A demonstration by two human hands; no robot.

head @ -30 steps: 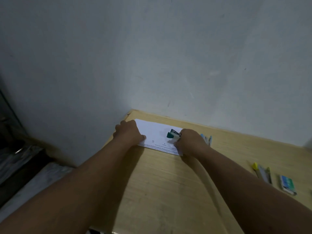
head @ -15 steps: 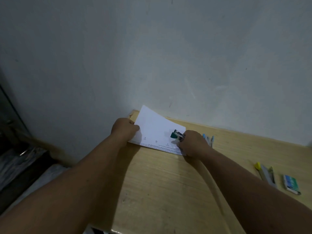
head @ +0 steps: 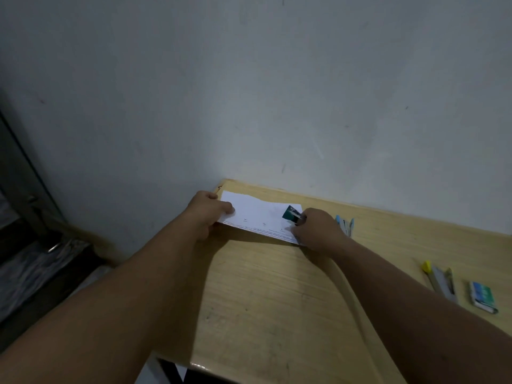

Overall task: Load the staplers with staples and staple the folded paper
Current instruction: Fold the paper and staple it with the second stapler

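Right hand [head: 318, 231] grips a small green stapler [head: 291, 214] on the folded white paper [head: 257, 217], near the middle of the frame. Left hand [head: 209, 210] pinches the paper's left end. Tiny print runs along its near edge, on the yellow wooden counter [head: 277, 300].

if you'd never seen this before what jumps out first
The white paper at the desk's far left corner, held by the left hand at its left end. Next, the green stapler in the right hand over the paper's right end. Another stapler and a staple box lie far right.
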